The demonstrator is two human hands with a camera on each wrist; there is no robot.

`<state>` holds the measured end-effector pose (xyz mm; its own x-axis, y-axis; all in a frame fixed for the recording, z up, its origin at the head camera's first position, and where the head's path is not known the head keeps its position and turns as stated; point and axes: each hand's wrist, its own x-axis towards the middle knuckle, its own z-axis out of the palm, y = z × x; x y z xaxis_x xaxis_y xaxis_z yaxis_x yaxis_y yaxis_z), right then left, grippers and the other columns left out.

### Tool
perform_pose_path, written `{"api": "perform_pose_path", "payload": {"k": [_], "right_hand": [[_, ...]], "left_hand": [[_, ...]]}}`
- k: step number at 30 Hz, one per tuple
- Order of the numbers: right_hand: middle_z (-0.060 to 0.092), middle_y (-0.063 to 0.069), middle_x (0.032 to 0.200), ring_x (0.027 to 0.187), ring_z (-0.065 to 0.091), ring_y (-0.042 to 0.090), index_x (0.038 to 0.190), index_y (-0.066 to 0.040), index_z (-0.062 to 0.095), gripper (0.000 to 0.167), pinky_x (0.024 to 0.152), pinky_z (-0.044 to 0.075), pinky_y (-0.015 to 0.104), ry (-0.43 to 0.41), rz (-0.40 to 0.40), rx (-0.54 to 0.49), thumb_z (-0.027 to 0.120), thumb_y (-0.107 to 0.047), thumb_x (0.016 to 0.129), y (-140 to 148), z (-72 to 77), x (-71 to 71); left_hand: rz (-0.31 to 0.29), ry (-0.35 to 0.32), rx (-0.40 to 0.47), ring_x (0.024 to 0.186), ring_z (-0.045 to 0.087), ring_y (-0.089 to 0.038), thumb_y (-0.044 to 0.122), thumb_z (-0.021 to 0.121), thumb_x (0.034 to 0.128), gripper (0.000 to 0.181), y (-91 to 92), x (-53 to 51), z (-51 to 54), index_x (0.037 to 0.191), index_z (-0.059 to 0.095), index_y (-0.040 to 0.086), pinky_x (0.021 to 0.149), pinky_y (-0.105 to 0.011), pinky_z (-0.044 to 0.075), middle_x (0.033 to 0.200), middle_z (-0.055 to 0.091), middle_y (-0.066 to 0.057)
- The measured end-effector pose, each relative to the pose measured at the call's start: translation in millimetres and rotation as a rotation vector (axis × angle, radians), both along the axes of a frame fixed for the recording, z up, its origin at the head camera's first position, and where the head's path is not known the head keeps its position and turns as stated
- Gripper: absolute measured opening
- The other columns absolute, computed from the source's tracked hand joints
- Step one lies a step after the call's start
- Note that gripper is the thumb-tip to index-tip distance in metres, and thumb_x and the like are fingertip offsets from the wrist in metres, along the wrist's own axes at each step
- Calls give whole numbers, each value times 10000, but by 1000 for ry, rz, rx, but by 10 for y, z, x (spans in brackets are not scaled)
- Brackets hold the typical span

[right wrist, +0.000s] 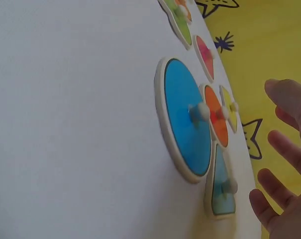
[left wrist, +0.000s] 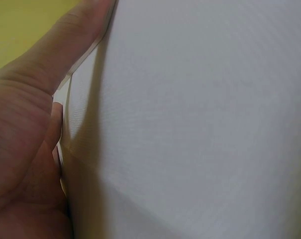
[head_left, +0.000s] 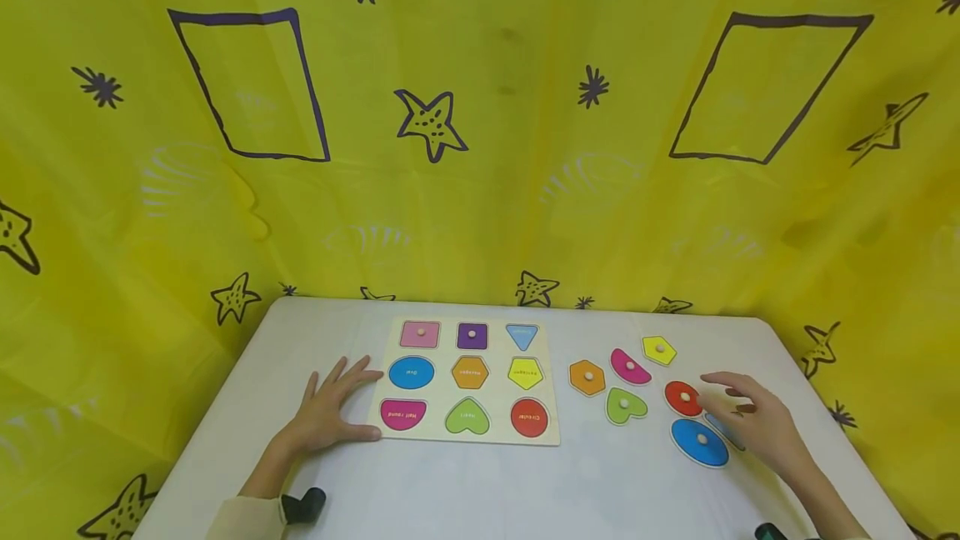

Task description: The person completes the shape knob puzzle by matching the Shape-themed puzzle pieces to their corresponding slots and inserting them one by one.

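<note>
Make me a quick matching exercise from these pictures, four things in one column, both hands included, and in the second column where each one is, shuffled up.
Column one
1. left hand
2. right hand
3. purple square piece
4. orange hexagon piece

Column two
A. lying on the table, the loose piece nearest the board
B. by the red circle piece, holding nothing
C. set in the board
D. at the board's edge

Right pairs: 1-D, 2-B, 3-C, 4-A
</note>
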<state>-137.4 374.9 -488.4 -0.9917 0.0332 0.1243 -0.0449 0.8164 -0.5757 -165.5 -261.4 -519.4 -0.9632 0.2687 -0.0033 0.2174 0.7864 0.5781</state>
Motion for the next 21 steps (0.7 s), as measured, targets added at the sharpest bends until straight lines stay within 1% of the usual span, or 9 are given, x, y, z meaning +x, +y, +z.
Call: {"api": "perform_pose_path", "payload": {"k": [2, 4, 6, 7, 9, 10, 14, 19, 21], "right_hand": [[584, 247, 1353, 1122, 564, 435, 1321, -80, 644, 467, 704, 456, 112, -14, -25, 1, 737, -367, 965, 65, -50, 46], [569, 262, 1365, 1120, 558, 455, 1328, -71, 637, 479, 732, 509, 174, -29, -44, -1, 728, -376, 970, 120, -87, 83], [538, 282, 1391, 1128, 542, 474, 1344, -59, 621, 501, 821, 569, 330, -57, -61, -12, 710, -393, 980, 164, -115, 114], [524, 289, 1403, 1135, 536, 480, 1352, -54, 614, 512, 861, 573, 428, -68, -67, -13, 701, -400, 985, 184, -125, 127], [485, 318, 1429, 1153, 518, 509, 1372, -40, 595, 542, 909, 523, 618, -99, -74, -19, 679, -421, 996, 220, -139, 149], [464, 333, 1439, 1165, 506, 531, 1381, -30, 584, 557, 920, 485, 686, -118, -74, -21, 666, -430, 1002, 236, -145, 159], [436, 370, 1451, 1231, 464, 587, 1384, 1, 572, 575, 966, 425, 744, -171, -61, -23, 649, -431, 1012, 291, -166, 184], [470, 377, 1412, 1278, 435, 571, 1346, 29, 591, 547, 1008, 406, 728, -174, -39, -15, 674, -391, 1004, 339, -210, 196], [469, 373, 1414, 1289, 429, 554, 1337, 30, 599, 566, 1018, 403, 705, -183, -48, -7, 676, -417, 998, 357, -221, 197]], "left_hand": [[1, -3, -3, 1534, 102, -490, 530, 902, 688, 900, -3, -2, -5, 1462, 573, 209, 1154, -751, -91, 1643, 349, -157], [0, -5, -6, 1535, 97, -490, 529, 901, 690, 901, -9, -8, -9, 1465, 569, 210, 1152, -751, -93, 1644, 346, -155], [0, -2, -7, 1533, 99, -491, 531, 902, 687, 901, -13, -8, -9, 1462, 571, 210, 1151, -755, -88, 1642, 349, -156], [-1, -1, -5, 1533, 99, -492, 530, 903, 686, 901, -12, -7, -9, 1460, 573, 210, 1150, -756, -87, 1641, 351, -158], [0, 0, -5, 1532, 100, -492, 530, 904, 684, 903, -14, -10, -13, 1460, 574, 207, 1150, -755, -87, 1640, 351, -158], [0, 0, -5, 1533, 99, -492, 531, 904, 683, 904, -13, -10, -15, 1459, 574, 206, 1151, -755, -87, 1641, 351, -158], [2, -7, -14, 1537, 93, -483, 537, 900, 687, 910, -17, -17, -24, 1468, 566, 210, 1156, -745, -95, 1648, 339, -150], [2, -9, -11, 1538, 88, -484, 533, 901, 690, 905, -22, -17, -27, 1468, 564, 217, 1156, -743, -99, 1651, 334, -150], [2, -9, -4, 1538, 88, -485, 526, 904, 691, 900, -19, -15, -22, 1466, 566, 215, 1156, -742, -103, 1651, 334, -152]]}}
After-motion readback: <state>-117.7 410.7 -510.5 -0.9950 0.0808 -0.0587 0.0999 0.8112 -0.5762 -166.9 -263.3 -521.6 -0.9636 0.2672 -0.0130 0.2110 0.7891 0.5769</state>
